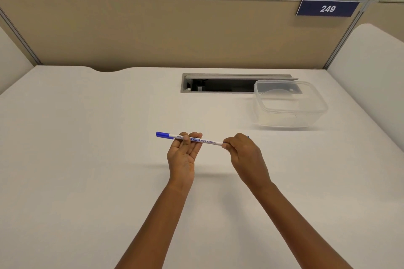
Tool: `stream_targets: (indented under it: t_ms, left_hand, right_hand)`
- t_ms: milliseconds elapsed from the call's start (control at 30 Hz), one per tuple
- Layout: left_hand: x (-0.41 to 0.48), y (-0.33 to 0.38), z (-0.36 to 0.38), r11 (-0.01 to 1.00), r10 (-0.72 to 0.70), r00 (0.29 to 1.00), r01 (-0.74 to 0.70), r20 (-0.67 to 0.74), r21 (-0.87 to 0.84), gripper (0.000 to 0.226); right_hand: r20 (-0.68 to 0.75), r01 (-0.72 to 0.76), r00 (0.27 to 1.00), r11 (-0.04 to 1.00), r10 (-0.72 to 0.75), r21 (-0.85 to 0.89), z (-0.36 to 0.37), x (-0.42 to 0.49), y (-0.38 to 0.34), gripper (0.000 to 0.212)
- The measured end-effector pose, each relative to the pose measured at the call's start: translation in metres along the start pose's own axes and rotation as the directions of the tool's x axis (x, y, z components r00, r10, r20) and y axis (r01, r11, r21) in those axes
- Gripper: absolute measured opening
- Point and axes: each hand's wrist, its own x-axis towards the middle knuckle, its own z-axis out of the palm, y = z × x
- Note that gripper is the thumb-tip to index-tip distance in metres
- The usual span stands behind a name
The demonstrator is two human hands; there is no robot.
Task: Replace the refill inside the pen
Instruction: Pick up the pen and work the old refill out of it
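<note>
Both hands hold the pen [202, 140] in the air above the desk [87, 159]. The left hand [183, 155] is palm up, thumb pressing the barrel against the fingertips near the blue cap [162, 135]. The right hand [244, 153] is closed around the other end, thumb and forefinger pinching the barrel where it leaves the fist; that end is hidden, only a sliver of blue shows past the knuckles. The pen runs nearly level, cap end to the left, slightly higher.

Desk is white and wide, beige partition [153, 33] behind it. A grey cable slot [218, 85] is cut into the desk at the back. A clear plastic box [288, 105], lid off, sits over the slot's right end, well apart from the hands. A blue tag [327, 8] reading 249 hangs on the partition, upper right.
</note>
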Motion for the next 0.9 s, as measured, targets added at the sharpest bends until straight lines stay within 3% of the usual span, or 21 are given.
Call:
stream_targets:
  t_ms: [100,200,267,333,400,467,567,633,700,800,900]
  left_hand:
    - [0.001,-0.001,0.0,1.0,-0.004,1.0,0.004,0.006,0.013,0.017]
    - [0.001,0.0,-0.001,0.999,0.003,1.0,-0.004,0.024,0.04,0.017]
    - [0.001,-0.001,-0.002,0.998,0.007,0.999,-0.009,0.032,0.061,0.017]
    - [0.001,-0.001,-0.001,0.998,0.006,0.999,-0.009,0.041,0.067,0.017]
    - [0.001,-0.002,0.0,0.997,0.004,0.999,-0.008,0.047,0.073,0.017]
    - [0.0,-0.003,0.003,0.998,0.003,0.999,-0.006,0.046,0.068,0.017]
    - [0.002,-0.001,0.003,0.999,0.003,1.0,-0.004,0.029,0.031,0.016]
    - [0.004,0.001,0.003,1.0,0.009,1.0,-0.01,0.023,0.023,0.017]
    - [0.004,0.003,0.003,0.999,0.016,1.0,-0.017,0.026,0.028,0.018]
    - [0.003,0.003,0.003,1.0,0.008,1.0,-0.008,0.03,0.027,0.018]
    - [0.002,0.002,0.003,1.0,-0.009,1.0,0.009,0.026,0.002,0.017]
  right_hand:
    - [0.15,-0.176,0.977,0.974,0.155,0.141,-0.006,0.003,-0.006,0.023]
    - [0.349,-0.475,0.863,0.824,0.366,0.31,-0.014,0.01,-0.009,0.034]
    - [0.542,-0.7,0.704,0.583,0.46,0.414,-0.018,0.016,-0.008,0.036]
    - [0.708,-0.84,0.542,0.27,0.452,0.47,-0.021,0.018,-0.006,0.036]
    - [0.773,-0.873,0.478,0.127,0.418,0.471,-0.023,0.018,-0.006,0.038]
    - [0.729,-0.857,0.51,0.201,0.456,0.474,-0.022,0.017,-0.007,0.039]
    - [0.514,-0.719,0.693,0.529,0.505,0.45,-0.017,0.012,-0.01,0.041]
    - [0.378,-0.552,0.829,0.713,0.413,0.432,-0.014,0.007,-0.009,0.031]
    - [0.284,-0.388,0.913,0.842,0.295,0.374,-0.012,0.001,-0.008,0.019]
    - [0.159,-0.171,0.977,0.966,0.141,0.192,-0.01,-0.001,-0.006,0.014]
    - [0.153,-0.132,0.982,0.979,0.108,0.157,-0.01,0.001,-0.006,0.018]
